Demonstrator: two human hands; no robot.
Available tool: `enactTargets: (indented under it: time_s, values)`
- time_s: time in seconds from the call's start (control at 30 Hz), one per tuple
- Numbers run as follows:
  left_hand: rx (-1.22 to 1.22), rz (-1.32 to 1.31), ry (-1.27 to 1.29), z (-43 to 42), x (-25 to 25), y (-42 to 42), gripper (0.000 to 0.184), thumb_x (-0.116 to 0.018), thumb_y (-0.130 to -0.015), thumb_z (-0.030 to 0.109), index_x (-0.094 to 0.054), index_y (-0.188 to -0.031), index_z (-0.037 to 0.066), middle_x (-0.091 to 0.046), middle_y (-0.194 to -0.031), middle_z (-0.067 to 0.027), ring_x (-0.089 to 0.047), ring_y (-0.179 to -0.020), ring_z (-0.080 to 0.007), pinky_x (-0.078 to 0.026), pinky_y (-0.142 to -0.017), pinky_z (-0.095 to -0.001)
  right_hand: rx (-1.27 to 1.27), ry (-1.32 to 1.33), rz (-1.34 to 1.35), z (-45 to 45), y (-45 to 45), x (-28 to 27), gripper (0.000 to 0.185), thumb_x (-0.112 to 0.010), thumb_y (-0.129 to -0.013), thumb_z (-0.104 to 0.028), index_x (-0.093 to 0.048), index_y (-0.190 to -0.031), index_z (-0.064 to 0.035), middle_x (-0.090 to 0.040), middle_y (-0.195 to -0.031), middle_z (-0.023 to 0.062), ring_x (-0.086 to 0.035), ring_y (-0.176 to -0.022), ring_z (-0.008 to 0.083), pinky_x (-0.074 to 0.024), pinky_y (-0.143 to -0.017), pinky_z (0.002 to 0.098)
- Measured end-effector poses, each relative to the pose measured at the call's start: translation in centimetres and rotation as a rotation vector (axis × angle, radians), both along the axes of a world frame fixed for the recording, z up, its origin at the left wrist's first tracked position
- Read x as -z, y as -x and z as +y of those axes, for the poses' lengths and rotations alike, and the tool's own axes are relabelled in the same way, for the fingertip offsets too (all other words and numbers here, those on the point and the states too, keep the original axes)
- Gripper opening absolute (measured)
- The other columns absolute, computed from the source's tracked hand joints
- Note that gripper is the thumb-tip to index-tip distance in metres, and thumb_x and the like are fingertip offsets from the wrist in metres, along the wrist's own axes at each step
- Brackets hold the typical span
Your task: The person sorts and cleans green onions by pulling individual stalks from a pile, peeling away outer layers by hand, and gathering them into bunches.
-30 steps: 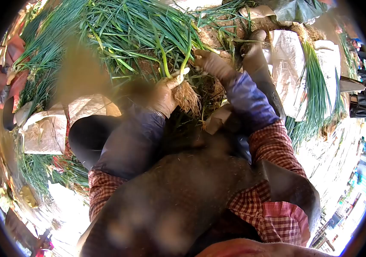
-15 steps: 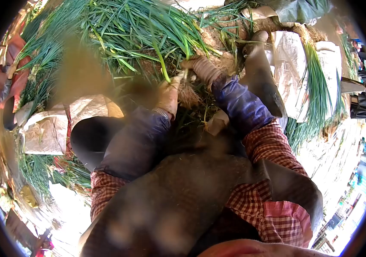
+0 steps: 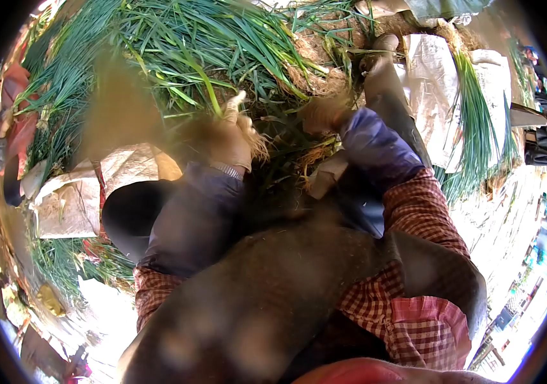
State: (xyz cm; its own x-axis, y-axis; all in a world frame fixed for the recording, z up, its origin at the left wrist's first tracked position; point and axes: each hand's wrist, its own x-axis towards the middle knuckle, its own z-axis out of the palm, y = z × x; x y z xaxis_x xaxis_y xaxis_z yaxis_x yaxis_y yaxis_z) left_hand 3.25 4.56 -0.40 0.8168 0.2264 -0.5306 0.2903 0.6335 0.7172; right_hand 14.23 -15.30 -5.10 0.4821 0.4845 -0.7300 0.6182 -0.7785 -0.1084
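Your left hand (image 3: 230,142) is curled around a thin green plant with tan, stringy roots (image 3: 212,97). Its long stem points away from you and a bit left, toward the big pile of long green leaves (image 3: 203,41). Its roots poke out rightward, facing your right hand (image 3: 323,117), which is apart and too blurry to tell how open.

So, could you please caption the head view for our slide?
Left hand holding a rooted green stalk, right hand apart, near heaped greens.
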Motion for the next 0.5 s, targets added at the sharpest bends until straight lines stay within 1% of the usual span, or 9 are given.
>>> enactTargets:
  time_s: [0.07,0.1,0.17,0.23,0.27,0.3,0.4,0.43,0.5]
  values:
    - [0.018,0.033,0.044,-0.3,1.5,0.0,0.035,-0.047,-0.098,0.029,-0.059,-0.122,0.006,-0.038,-0.053,0.0038,-0.036,-0.049,-0.0089,-0.034,-0.053,-0.0261,0.458,0.01,-0.065,0.5,-3.6,-1.3,0.042,-0.053,-0.087,-0.036,-0.054,-0.12,-0.0105,-0.065,-0.1,0.0126,-0.063,-0.088,0.0316,-0.0529,-0.079,0.0367]
    - [0.041,0.065,0.096,-0.6,1.6,0.0,0.036,-0.048,-0.097,0.031,-0.059,-0.122,0.007,-0.037,-0.053,0.0041,-0.036,-0.049,-0.009,-0.035,-0.054,-0.0265,0.457,0.009,-0.062,0.9,-3.6,-2.5,0.042,-0.053,-0.087,-0.036,-0.054,-0.12,-0.0105,-0.065,-0.1,0.0126,-0.063,-0.088,0.0316,-0.0529,-0.079,0.0367]
    - [0.095,0.059,0.074,-1.0,2.2,0.3,0.04,-0.047,-0.097,0.034,-0.055,-0.126,0.007,-0.037,-0.054,0.004,-0.035,-0.05,-0.0093,-0.036,-0.056,-0.0267,0.545,-0.202,-0.249,1.6,-3.3,-4.5,0.041,-0.056,-0.086,-0.034,-0.056,-0.119,-0.0096,-0.062,-0.112,0.014,-0.062,-0.099,0.03,-0.0525,-0.083,0.0369]
    - [0.103,-0.02,0.153,-1.1,3.5,0.1,0.041,-0.047,-0.097,0.033,-0.053,-0.129,0.007,-0.042,-0.057,0.0034,-0.041,-0.052,-0.0093,-0.04,-0.059,-0.0267,0.546,-0.316,-0.351,1.9,-3.3,-5.9,0.039,-0.057,-0.086,-0.032,-0.057,-0.117,-0.0087,-0.06,-0.115,0.0157,-0.061,-0.103,0.0302,-0.0519,-0.084,0.0376]
    - [0.128,-0.064,0.073,-0.9,3.5,0.2,0.039,-0.046,-0.098,0.03,-0.052,-0.129,0.007,-0.055,-0.067,0.001,-0.048,-0.057,-0.01,-0.045,-0.062,-0.0264,0.521,-0.358,-0.39,2.0,-3.5,-6.4,0.038,-0.056,-0.087,-0.032,-0.058,-0.116,-0.0081,-0.06,-0.115,0.0169,-0.061,-0.103,0.031,-0.0516,-0.085,0.0381]
    - [0.125,-0.063,0.069,-0.6,3.7,0.0,0.039,-0.046,-0.098,0.03,-0.052,-0.129,0.007,-0.055,-0.067,0.001,-0.048,-0.057,-0.01,-0.045,-0.062,-0.0264,0.496,-0.394,-0.423,2.0,-3.5,-6.6,0.037,-0.056,-0.087,-0.032,-0.059,-0.115,-0.0074,-0.06,-0.115,0.0182,-0.061,-0.102,0.0317,-0.0512,-0.085,0.0386]
    - [0.084,-0.018,-0.051,-0.6,3.7,0.1,0.038,-0.045,-0.098,0.029,-0.053,-0.128,0.007,-0.067,-0.092,-0.0067,-0.052,-0.062,-0.0091,-0.047,-0.061,-0.0241,0.434,-0.459,-0.489,1.7,-3.0,-5.8,0.035,-0.056,-0.088,-0.031,-0.062,-0.111,-0.0058,-0.06,-0.115,0.0213,-0.061,-0.102,0.0337,-0.0503,-0.087,0.04]
    - [0.086,-0.012,-0.047,-0.7,3.4,0.3,0.038,-0.045,-0.098,0.029,-0.053,-0.128,0.007,-0.067,-0.092,-0.0067,-0.052,-0.062,-0.0091,-0.047,-0.061,-0.0241,0.423,-0.467,-0.499,1.7,-2.8,-4.9,0.034,-0.056,-0.088,-0.03,-0.063,-0.111,-0.0055,-0.059,-0.115,0.0219,-0.061,-0.102,0.034,-0.0501,-0.087,0.0403]
    - [0.074,-0.037,-0.063,-0.7,2.7,0.0,0.039,-0.043,-0.099,0.03,-0.052,-0.129,0.006,-0.067,-0.092,-0.0072,-0.052,-0.063,-0.0086,-0.046,-0.061,-0.0223,0.399,-0.229,-0.277,2.2,-3.2,-0.1,0.034,-0.05,-0.091,-0.03,-0.065,-0.105,-0.0029,-0.063,-0.102,0.0204,-0.063,-0.093,0.0351,-0.0501,-0.082,0.0419]
